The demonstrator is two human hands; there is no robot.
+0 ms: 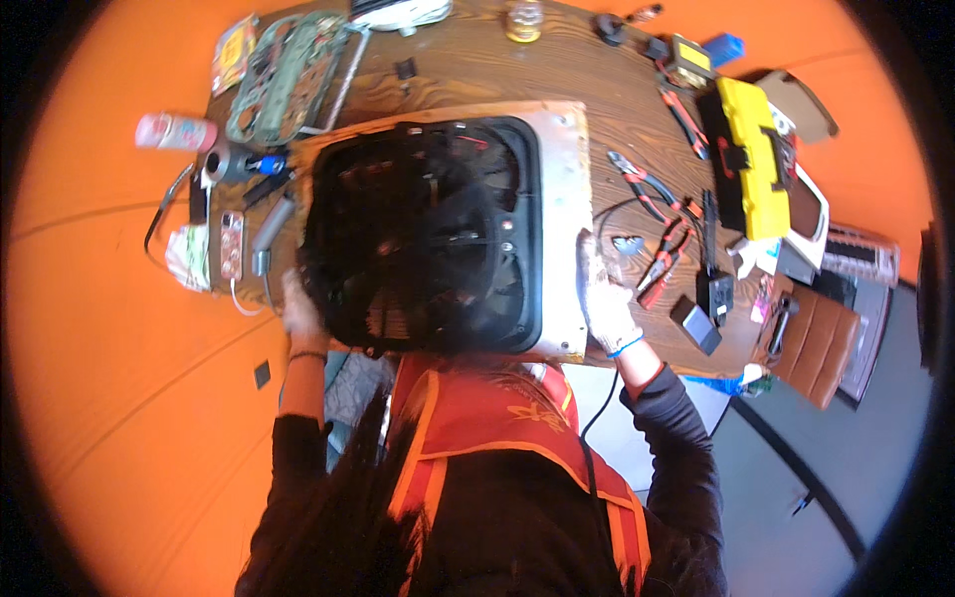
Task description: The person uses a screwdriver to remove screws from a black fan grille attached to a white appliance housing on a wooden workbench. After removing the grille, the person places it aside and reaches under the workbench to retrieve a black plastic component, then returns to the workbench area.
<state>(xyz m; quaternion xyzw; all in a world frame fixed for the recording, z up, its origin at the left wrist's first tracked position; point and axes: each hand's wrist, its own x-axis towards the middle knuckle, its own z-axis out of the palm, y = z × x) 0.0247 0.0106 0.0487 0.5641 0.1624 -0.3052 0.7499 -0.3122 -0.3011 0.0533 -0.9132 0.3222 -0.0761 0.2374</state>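
Observation:
A square metal panel (564, 219) with a big black fan housing (423, 249) fills the middle of the view, at the table's near edge. My left hand (298, 303) grips the panel's left side, its fingers partly hidden and blurred. Along the right side, my right hand (607, 303), in a pale glove with a blue cuff, holds the panel's edge. Dark fan blades show inside the housing, with small fixings on its frame.
Pliers (657, 264) and a yellow toolbox (756, 159) lie right on the wooden table (428, 75). A green case (274, 80), spray can (174, 131), phone (232, 244) and cables sit left. A jar (524, 22) stands at the back. A brown chair (826, 353) is right.

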